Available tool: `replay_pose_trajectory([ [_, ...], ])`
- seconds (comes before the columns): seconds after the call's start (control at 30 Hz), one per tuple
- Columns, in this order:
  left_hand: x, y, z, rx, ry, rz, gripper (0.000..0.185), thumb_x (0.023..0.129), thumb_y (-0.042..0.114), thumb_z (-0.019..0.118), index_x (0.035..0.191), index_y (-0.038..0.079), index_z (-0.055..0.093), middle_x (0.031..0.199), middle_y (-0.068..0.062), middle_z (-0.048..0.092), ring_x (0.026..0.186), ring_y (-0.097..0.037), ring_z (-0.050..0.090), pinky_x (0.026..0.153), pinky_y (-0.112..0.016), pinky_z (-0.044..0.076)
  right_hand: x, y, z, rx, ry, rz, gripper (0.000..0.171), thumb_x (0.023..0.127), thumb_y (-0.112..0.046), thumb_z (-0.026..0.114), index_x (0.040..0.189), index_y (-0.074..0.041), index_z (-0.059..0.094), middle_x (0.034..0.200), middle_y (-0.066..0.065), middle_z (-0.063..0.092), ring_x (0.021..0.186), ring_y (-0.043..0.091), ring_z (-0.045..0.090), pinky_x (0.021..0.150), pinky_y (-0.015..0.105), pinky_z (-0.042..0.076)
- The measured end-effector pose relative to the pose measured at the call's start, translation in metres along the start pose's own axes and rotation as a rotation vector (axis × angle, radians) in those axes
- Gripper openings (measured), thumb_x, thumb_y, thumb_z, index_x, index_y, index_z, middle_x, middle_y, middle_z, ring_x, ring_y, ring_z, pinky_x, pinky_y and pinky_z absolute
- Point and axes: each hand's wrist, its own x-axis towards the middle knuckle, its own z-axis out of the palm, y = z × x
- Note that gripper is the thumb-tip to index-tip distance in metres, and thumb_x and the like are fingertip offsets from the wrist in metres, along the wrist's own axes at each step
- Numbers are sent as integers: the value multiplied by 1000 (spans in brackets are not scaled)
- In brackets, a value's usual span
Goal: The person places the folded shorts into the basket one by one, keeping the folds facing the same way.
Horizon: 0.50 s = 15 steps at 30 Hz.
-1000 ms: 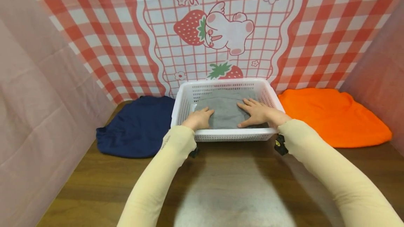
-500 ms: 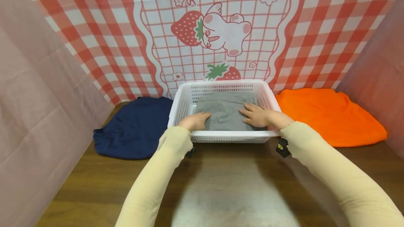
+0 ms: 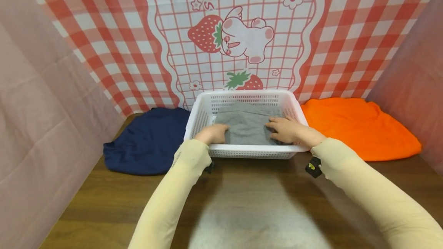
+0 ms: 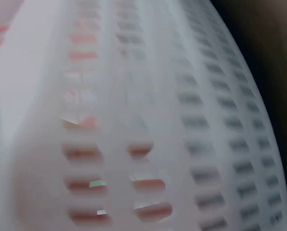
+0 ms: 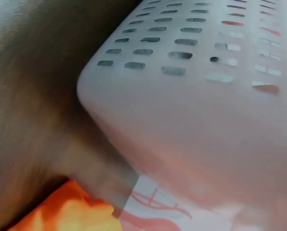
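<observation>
A white perforated plastic basket [image 3: 249, 148] stands on the table against the backdrop, with a folded grey cloth [image 3: 247, 122] lying flat on its bottom. My left hand [image 3: 214, 133] reaches over the front rim at the left and rests on the cloth's left edge, some fingers hidden below the hand. Over the cloth's right part lies my right hand [image 3: 285, 129], back up, fingers loosely bent and pointing left. Both wrist views show only the basket's outer wall, blurred in the left wrist view [image 4: 158, 115] and with a rounded corner in the right wrist view; neither shows a hand.
A navy blue cloth [image 3: 149, 141] lies left of the basket. To the right an orange cloth [image 3: 360, 130] is spread close to the rim. Red-checked strawberry fabric [image 3: 117, 41] hangs behind, with pink curtains [image 3: 45, 99] at the sides. The tabletop [image 3: 256, 203] is brown wood.
My right hand has shifted slightly right on the grey cloth and its fingers have drawn in. The left hand has moved a little left, its spread fingers closing together. The cloth stays in the basket.
</observation>
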Motion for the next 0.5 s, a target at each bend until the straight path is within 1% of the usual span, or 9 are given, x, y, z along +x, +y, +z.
replay_pose_trajectory([
  [0.07, -3, 6, 0, 8, 66, -7, 49, 86, 12, 52, 134, 12, 45, 134, -6, 49, 123, -24, 45, 100, -40, 37, -4, 3, -1, 28, 74, -29, 46, 90, -21, 54, 130, -1, 47, 132, 23, 45, 122, 38, 42, 102, 54, 27],
  [0.13, -6, 16, 0, -2, 124, 1, 44, 89, 20, 50, 132, 12, 47, 130, -5, 53, 119, -25, 48, 98, -41, 38, -9, 7, 0, 55, 151, -53, 43, 89, -19, 56, 127, 0, 50, 126, 19, 53, 116, 35, 48, 100, 51, 32],
  [0.23, -9, 32, 3, -22, 171, 38, 43, 92, 29, 48, 132, 13, 48, 130, -3, 53, 119, -25, 49, 97, -42, 39, -17, 12, 2, 98, 266, -76, 40, 87, -16, 58, 123, 0, 54, 118, 16, 60, 109, 31, 55, 96, 49, 36],
  [0.33, -13, 46, 8, -33, 217, 76, 41, 93, 29, 47, 130, 13, 49, 130, -3, 53, 119, -24, 49, 95, -41, 41, -25, 16, 2, 143, 358, -73, 37, 85, -13, 59, 119, 0, 57, 115, 16, 61, 107, 31, 56, 101, 52, 29],
  [0.43, -16, 59, 13, -42, 315, 101, 37, 92, 27, 47, 126, 16, 54, 126, -2, 55, 115, -21, 52, 90, -40, 45, -33, 20, 2, 179, 436, -59, 34, 85, -10, 59, 117, -1, 59, 114, 17, 61, 106, 31, 56, 102, 54, 25],
  [0.47, -17, 64, 14, -53, 349, 121, 35, 91, 26, 48, 125, 16, 56, 125, -2, 56, 113, -21, 54, 88, -39, 46, -36, 21, 2, 186, 460, -53, 33, 84, -8, 59, 117, -1, 59, 114, 17, 61, 106, 32, 55, 103, 55, 23],
  [0.5, -19, 69, 16, -63, 383, 138, 34, 91, 25, 48, 123, 17, 57, 124, -1, 57, 112, -20, 54, 87, -38, 47, -39, 22, 2, 189, 483, -51, 33, 84, -7, 59, 116, -2, 59, 114, 17, 61, 105, 32, 55, 102, 54, 24],
])
